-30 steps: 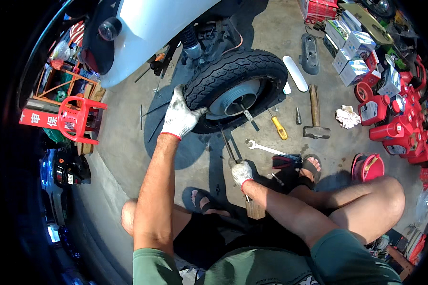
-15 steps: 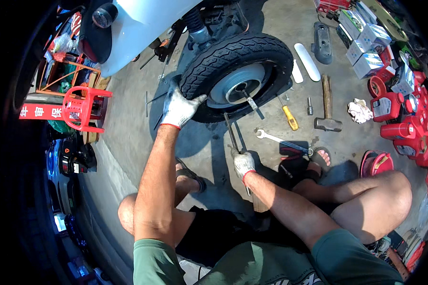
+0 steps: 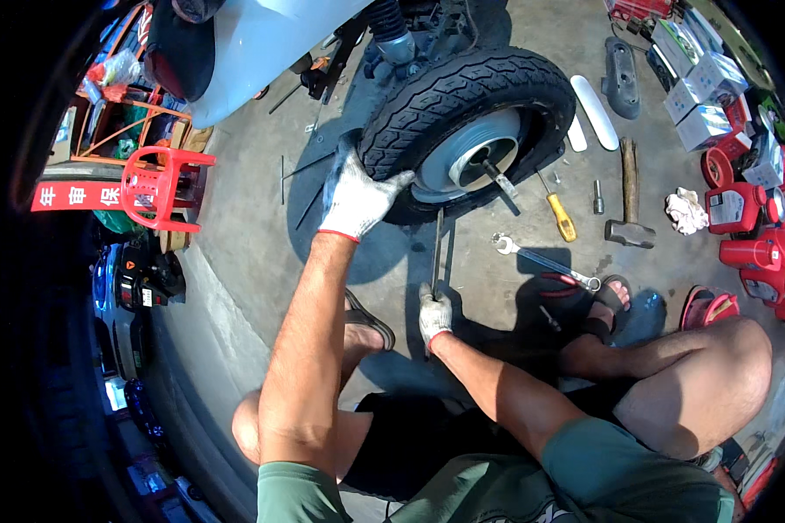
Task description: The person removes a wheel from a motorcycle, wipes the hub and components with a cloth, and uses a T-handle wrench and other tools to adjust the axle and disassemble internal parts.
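My gloved left hand [image 3: 362, 196] grips the front left side of the black tyre [image 3: 445, 91], which sits on a pale metal rim [image 3: 445, 161] with a short bar sticking out of its hub. My gloved right hand [image 3: 434, 312] is closed round a long metal bar [image 3: 438, 248], whose far end reaches the lower edge of the wheel. To the right lie a yellow-handled screwdriver [image 3: 563, 222], a metal socket [image 3: 598, 196], a long wrench [image 3: 545, 261] and a wooden-handled sledgehammer [image 3: 630, 234]. Dark-handled pliers [image 3: 560, 279] rest near my right foot.
A white scooter body [image 3: 270, 48] with suspension [image 3: 392, 39] is behind the wheel. A red plastic chair [image 3: 161, 187] and orange shelving stand at left. Red jugs [image 3: 741, 209], boxes [image 3: 702, 131], a rag [image 3: 685, 209], white strips [image 3: 595, 113] and a grey part [image 3: 622, 78] are at right.
My right hand has swung leftward with the bar, which now points more straight away from me. My left hand stays on the tyre. The whole view has shifted somewhat.
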A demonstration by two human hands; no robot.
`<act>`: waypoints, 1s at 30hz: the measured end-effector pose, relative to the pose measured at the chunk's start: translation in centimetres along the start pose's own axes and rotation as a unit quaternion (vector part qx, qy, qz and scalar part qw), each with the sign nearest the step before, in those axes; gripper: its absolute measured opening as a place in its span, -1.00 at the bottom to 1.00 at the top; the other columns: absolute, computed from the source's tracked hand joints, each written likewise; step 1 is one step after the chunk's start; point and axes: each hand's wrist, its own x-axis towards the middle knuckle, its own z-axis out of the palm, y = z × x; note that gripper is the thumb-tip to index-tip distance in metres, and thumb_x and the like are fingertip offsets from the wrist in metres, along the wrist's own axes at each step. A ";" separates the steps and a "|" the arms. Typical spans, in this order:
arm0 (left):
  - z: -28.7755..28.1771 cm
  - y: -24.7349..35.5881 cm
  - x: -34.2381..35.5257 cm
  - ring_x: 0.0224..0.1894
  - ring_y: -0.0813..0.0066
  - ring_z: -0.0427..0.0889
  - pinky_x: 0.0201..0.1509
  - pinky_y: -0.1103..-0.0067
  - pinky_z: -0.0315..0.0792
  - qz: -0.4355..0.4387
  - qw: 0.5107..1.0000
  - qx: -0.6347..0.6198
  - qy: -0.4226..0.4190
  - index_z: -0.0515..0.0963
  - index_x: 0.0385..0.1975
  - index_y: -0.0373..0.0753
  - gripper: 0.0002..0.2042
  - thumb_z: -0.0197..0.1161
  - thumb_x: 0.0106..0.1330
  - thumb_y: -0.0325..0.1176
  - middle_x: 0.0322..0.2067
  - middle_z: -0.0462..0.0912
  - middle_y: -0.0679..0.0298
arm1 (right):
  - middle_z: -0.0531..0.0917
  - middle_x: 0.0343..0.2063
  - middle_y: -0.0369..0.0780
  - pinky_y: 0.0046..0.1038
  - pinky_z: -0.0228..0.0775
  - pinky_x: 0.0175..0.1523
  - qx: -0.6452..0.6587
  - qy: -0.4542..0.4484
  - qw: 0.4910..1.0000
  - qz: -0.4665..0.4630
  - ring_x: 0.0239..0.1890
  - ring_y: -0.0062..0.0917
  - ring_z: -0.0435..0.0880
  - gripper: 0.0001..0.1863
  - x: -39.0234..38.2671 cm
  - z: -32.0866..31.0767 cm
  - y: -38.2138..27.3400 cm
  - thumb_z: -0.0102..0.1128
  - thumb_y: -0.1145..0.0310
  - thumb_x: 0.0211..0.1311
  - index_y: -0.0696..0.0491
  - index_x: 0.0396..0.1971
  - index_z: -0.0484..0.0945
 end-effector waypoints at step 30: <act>0.4 -1.1 -0.1 0.25 0.14 0.42 0.37 0.40 0.27 -0.054 0.997 -0.048 -0.032 0.09 0.32 -0.49 0.00 0.60 -0.05 -0.19 0.20 0.42 -0.10 | 0.72 -0.43 -0.01 -0.20 0.51 -0.34 -0.171 -0.391 0.899 0.099 -0.43 -0.22 0.72 -0.63 11.6 9.2 1.6 0.03 0.19 0.21 0.18 -0.36 0.70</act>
